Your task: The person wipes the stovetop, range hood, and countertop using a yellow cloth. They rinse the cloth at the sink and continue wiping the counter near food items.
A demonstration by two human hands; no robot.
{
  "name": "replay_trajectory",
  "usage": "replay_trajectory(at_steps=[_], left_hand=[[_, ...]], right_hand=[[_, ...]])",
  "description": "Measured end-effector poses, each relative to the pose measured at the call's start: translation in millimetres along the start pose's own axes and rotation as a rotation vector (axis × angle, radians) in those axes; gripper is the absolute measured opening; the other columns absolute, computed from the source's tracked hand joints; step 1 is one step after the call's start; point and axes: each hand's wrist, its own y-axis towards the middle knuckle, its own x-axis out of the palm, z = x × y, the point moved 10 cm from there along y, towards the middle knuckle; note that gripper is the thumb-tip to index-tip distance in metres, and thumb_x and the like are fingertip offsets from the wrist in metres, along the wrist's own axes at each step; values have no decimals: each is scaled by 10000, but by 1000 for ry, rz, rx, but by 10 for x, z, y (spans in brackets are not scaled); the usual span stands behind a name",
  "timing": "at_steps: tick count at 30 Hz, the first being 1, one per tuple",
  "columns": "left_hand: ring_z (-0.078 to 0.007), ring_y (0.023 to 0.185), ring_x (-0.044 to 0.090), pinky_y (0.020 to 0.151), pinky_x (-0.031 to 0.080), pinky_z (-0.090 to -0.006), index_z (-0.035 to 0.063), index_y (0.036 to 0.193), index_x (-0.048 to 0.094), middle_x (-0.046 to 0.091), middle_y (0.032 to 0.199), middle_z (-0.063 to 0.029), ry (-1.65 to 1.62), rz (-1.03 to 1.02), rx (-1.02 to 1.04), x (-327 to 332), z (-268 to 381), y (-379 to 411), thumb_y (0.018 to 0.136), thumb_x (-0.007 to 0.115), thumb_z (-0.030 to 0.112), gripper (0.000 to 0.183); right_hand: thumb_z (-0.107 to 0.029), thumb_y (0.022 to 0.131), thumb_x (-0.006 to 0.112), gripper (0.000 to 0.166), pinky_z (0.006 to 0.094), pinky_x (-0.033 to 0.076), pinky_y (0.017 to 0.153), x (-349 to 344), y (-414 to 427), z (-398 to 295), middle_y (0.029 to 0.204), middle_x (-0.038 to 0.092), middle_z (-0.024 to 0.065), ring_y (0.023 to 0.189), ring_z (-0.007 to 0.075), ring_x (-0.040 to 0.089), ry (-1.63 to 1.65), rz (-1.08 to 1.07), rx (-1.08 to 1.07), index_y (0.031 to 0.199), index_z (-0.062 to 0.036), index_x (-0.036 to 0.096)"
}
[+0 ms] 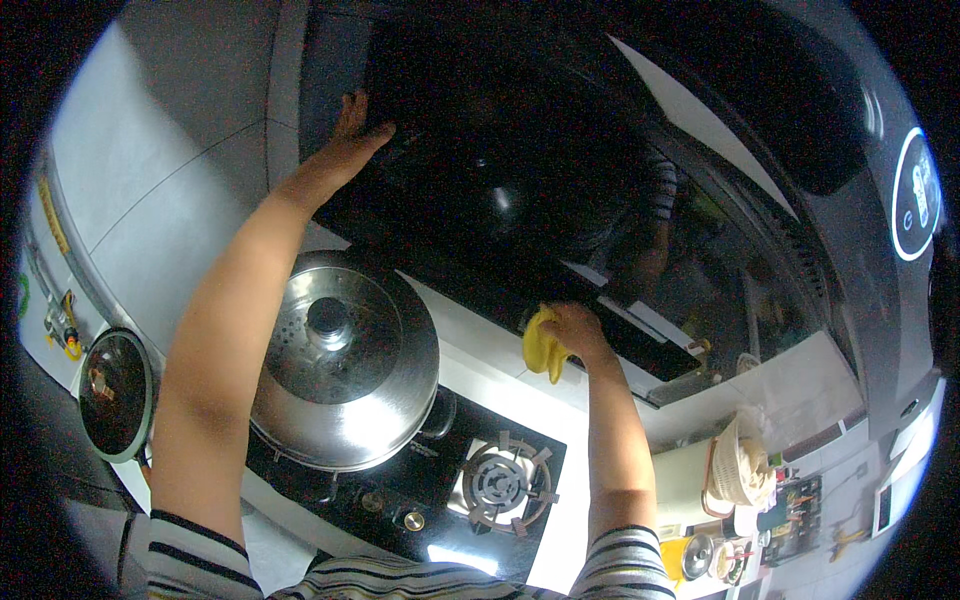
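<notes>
My right hand (pixel 576 328) grips a bunched yellow cloth (pixel 546 346) at the lower edge of the dark, glossy range hood panel (pixel 517 142). Up at the left, my left hand (pixel 360 124) holds nothing; its fingers are apart at the panel's left side. Whether it touches the panel I cannot tell. Below my arms is a wide steel pot with a steel-and-glass lid (pixel 330 412) and a black knob (pixel 328 319). It stands on the left part of a black gas hob (pixel 427 457), partly hidden by my left forearm.
A bare burner with its pan support (pixel 502 484) is right of the pot. A dark round pan or lid (pixel 114 394) sits far left. On the right counter are a white basket (pixel 739 469) and a yellow pot (pixel 677 559). A lit control display (pixel 916 193) glows far right.
</notes>
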Motion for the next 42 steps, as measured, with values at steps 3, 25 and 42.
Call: replay_trajectory(at_steps=[3, 25, 42], left_hand=[[-321, 1399, -54, 1133, 108, -435, 194, 1471, 40, -122, 1509, -172, 78, -91, 83, -37, 9, -39, 911, 423, 528, 756], [-308, 1170, 506, 965, 425, -410, 167, 1406, 346, 484, 1333, -107, 848, -1005, 120, 2199, 657, -1230, 792, 501, 251, 638], [-346, 1247, 418, 1043, 332, -431, 44, 1395, 325, 363, 1414, -175, 814, -589, 236, 2423, 620, -1209, 806, 485, 132, 617]], right_hand=[[-233, 825, 623, 347, 386, 500, 780, 304, 364, -397, 972, 653, 141, 868, 253, 635, 395, -177, -6, 1124, -58, 603], [-254, 787, 633, 319, 410, 481, 799, 132, 71, 338, 970, 649, 172, 883, 289, 620, 78, -145, 81, 1026, -43, 639], [-223, 784, 641, 350, 398, 473, 809, 660, 758, 214, 985, 640, 172, 905, 285, 604, 237, -188, 12, 1057, -6, 617]])
